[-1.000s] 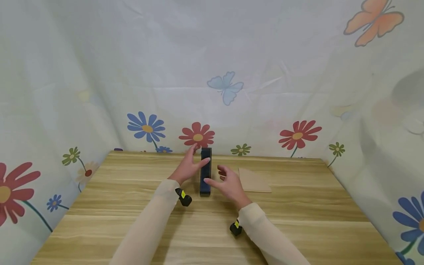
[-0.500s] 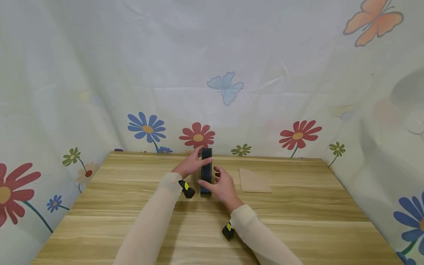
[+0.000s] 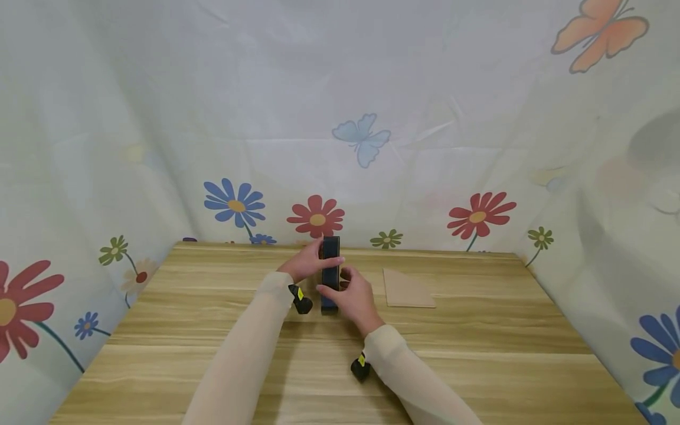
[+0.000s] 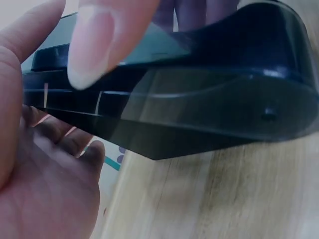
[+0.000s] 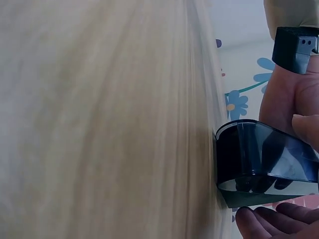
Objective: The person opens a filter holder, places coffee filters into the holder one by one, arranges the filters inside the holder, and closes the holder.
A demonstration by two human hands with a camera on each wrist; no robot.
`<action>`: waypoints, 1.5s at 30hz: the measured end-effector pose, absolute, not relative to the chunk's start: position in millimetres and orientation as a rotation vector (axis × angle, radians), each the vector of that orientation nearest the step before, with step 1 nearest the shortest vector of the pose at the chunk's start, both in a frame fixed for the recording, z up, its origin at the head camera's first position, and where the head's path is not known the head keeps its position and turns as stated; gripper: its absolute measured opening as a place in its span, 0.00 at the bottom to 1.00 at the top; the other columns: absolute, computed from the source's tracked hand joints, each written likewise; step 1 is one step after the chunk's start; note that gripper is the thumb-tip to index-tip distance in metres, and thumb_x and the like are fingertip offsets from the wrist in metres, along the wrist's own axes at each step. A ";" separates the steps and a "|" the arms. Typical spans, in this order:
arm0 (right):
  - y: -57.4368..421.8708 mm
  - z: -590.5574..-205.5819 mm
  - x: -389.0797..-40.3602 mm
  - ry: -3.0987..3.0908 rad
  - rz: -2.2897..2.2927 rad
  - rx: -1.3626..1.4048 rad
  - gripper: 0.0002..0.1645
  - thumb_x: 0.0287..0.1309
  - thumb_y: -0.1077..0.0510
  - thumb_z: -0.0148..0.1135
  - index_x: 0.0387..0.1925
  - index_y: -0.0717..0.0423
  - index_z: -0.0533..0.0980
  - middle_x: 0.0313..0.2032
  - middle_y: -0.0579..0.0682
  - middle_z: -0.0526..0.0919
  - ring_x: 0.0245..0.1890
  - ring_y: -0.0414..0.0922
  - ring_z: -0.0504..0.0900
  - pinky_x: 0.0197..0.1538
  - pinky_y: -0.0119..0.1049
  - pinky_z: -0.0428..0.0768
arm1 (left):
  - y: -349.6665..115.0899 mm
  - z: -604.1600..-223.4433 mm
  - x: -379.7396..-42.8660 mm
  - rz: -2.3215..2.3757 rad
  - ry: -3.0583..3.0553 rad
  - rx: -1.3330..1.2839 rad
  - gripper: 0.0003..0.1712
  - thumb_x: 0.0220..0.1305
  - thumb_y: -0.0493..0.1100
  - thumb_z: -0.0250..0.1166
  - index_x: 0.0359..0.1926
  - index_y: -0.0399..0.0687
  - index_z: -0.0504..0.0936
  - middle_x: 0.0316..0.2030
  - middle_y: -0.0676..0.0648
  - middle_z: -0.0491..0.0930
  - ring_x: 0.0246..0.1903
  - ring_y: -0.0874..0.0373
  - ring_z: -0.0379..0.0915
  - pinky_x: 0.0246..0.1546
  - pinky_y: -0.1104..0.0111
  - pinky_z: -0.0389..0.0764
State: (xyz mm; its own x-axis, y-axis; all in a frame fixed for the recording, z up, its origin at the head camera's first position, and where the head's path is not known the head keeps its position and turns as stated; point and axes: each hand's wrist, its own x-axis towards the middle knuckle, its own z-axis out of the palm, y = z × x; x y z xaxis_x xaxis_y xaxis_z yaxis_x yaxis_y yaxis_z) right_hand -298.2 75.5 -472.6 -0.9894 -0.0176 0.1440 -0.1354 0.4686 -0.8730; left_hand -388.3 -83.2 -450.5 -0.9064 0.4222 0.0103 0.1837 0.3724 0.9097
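Observation:
In the head view a long, narrow, glossy black box-like object (image 3: 330,248) stands on the table, its length running away from me. Its rounded end fills much of the left wrist view, with a shiny dark wall. My left hand (image 3: 305,263) grips the farther part from the left, the thumb laid across the top and the fingers down its left side. Nearer to me, my right hand (image 3: 357,299) holds it from the right, thumb over the top, fingers curled along the right side. Its exact kind does not show.
A light brown flat sheet (image 3: 408,290) with a slanted edge lies right of the right hand. The wood-grain table (image 3: 478,366) ends at a white curtain (image 3: 425,88) printed with flowers and butterflies. A small black camera (image 3: 361,368) hangs from each wrist.
My right hand has moved left onto the black object, and its thumb now crosses the top. My left hand has shifted slightly right and closed in. The object has barely moved.

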 end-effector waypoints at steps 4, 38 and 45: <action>75.6 -476.1 -301.1 -2.581 1.559 0.162 0.44 0.54 0.42 0.77 0.64 0.62 0.72 0.62 0.64 0.80 0.56 0.58 0.86 0.57 0.50 0.83 | -82.1 -449.7 -385.2 1.581 2.400 0.520 0.37 0.66 0.55 0.71 0.68 0.48 0.66 0.58 0.41 0.76 0.56 0.47 0.75 0.68 0.48 0.72; 71.1 -471.7 -300.4 -2.614 1.471 0.149 0.31 0.54 0.45 0.77 0.52 0.63 0.80 0.45 0.58 0.88 0.42 0.49 0.88 0.49 0.46 0.86 | -82.9 -458.0 -389.6 1.654 2.377 0.437 0.33 0.62 0.58 0.73 0.63 0.50 0.75 0.58 0.44 0.80 0.59 0.48 0.75 0.68 0.48 0.71; 71.0 -469.5 -299.2 -2.642 1.443 0.138 0.32 0.55 0.46 0.77 0.53 0.63 0.80 0.45 0.58 0.88 0.42 0.49 0.88 0.49 0.46 0.86 | -81.7 -457.5 -386.3 1.706 2.366 0.425 0.32 0.62 0.57 0.74 0.61 0.50 0.76 0.56 0.44 0.81 0.56 0.47 0.75 0.67 0.48 0.71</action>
State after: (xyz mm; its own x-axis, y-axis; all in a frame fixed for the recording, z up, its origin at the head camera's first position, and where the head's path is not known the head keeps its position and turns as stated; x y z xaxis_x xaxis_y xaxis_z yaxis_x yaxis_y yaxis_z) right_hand -299.2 71.0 -469.5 -0.9876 -0.0186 0.1559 -0.1412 0.5393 -0.8302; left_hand -386.3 -81.7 -457.5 -0.9400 0.3409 0.0104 0.1176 0.2953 0.9481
